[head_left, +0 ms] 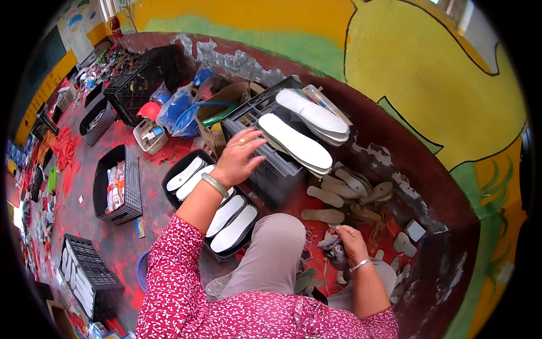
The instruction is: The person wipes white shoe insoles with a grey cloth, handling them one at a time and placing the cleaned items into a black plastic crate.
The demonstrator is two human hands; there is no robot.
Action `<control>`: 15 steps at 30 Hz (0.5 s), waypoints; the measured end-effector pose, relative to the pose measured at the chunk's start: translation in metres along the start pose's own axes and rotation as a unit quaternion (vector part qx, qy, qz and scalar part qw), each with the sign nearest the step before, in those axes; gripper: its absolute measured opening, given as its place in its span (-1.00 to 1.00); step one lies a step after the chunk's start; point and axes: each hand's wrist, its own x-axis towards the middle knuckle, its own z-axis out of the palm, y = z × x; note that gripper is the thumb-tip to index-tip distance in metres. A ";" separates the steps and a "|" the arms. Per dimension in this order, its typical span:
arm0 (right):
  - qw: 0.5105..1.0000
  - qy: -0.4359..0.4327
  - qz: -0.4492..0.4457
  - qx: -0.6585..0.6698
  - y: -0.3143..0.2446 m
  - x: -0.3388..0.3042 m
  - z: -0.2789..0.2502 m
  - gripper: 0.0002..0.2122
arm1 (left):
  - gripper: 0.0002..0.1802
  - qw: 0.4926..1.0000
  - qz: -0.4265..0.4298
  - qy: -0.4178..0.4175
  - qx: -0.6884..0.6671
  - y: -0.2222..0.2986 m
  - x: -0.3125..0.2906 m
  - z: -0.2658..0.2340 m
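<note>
My left hand (pixel 241 158) is raised with its fingers apart and nothing in it. It hovers at the near left side of an upturned black plastic crate (pixel 276 178). One stack of white insoles (pixel 296 141) lies on the crate just beyond my fingertips, and a second stack of insoles (pixel 313 113) lies behind it. Low on the right, my right hand (pixel 353 247) is closed on a crumpled grey cloth (pixel 334 252). Below my left forearm stands a black tray (pixel 257 212) with white insoles (pixel 234 226) laid in it in pairs.
Loose beige soles (pixel 344 189) are heaped on the floor between the crate and the maroon wall (pixel 429 192). Leftward stand a woven basket (pixel 132 195) with packets and a black crate (pixel 107 288) of white pieces. Plastic bags (pixel 178 110) and a cardboard box (pixel 212 133) sit behind.
</note>
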 end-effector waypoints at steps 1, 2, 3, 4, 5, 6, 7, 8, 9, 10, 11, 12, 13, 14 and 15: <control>1.000 0.011 0.018 0.012 0.012 0.003 -0.006 -0.82 | -0.53 0.998 0.025 -0.050 -0.013 0.010 0.014 0.005; 0.999 0.023 0.036 0.024 0.020 0.004 -0.013 -0.82 | -0.48 0.993 0.050 -0.101 -0.027 0.019 0.027 0.010; 0.999 0.015 0.038 0.018 0.020 0.004 -0.015 -0.81 | -0.40 0.988 0.046 -0.142 -0.025 0.022 0.038 0.020; 1.000 0.010 0.018 0.002 0.019 0.005 -0.016 -0.81 | -0.36 0.985 0.032 -0.166 -0.045 0.023 0.046 0.029; 1.000 0.005 -0.002 -0.015 0.019 0.007 -0.017 -0.80 | -0.34 0.982 0.018 -0.183 -0.034 0.026 0.053 0.036; 0.999 0.005 -0.021 -0.031 0.017 0.007 -0.019 -0.80 | -0.32 0.979 0.008 -0.201 -0.026 0.028 0.061 0.046; 1.000 0.006 -0.016 -0.008 0.011 0.004 -0.017 -0.80 | -0.30 0.979 0.009 -0.202 -0.003 0.024 0.065 0.055; 0.999 0.008 -0.027 -0.016 0.011 0.003 -0.016 -0.79 | -0.30 0.976 -0.002 -0.219 -0.004 0.024 0.070 0.061; 0.999 0.010 -0.038 -0.024 0.012 0.003 -0.016 -0.79 | -0.29 0.972 -0.014 -0.236 -0.005 0.024 0.074 0.066; 0.998 0.013 -0.049 -0.032 0.012 0.002 -0.017 -0.78 | -0.29 0.967 -0.024 -0.254 -0.006 0.027 0.078 0.071; 0.999 0.011 -0.033 -0.021 0.011 0.001 -0.017 -0.76 | -0.28 0.966 -0.024 -0.256 -0.005 0.028 0.080 0.072; 0.999 0.004 -0.037 -0.019 0.011 0.000 -0.018 -0.76 | -0.27 0.966 -0.014 -0.259 0.004 0.027 0.080 0.072; 0.999 -0.001 -0.039 -0.017 0.012 0.000 -0.019 -0.75 | -0.27 0.965 -0.004 -0.262 0.012 0.025 0.079 0.073; 0.999 -0.007 -0.042 -0.015 0.013 0.000 -0.020 -0.75 | -0.26 0.964 0.006 -0.264 0.020 0.023 0.078 0.074; 0.998 -0.009 -0.046 -0.035 0.016 0.004 -0.023 -0.76 | -0.27 0.966 0.000 -0.255 0.030 0.022 0.077 0.076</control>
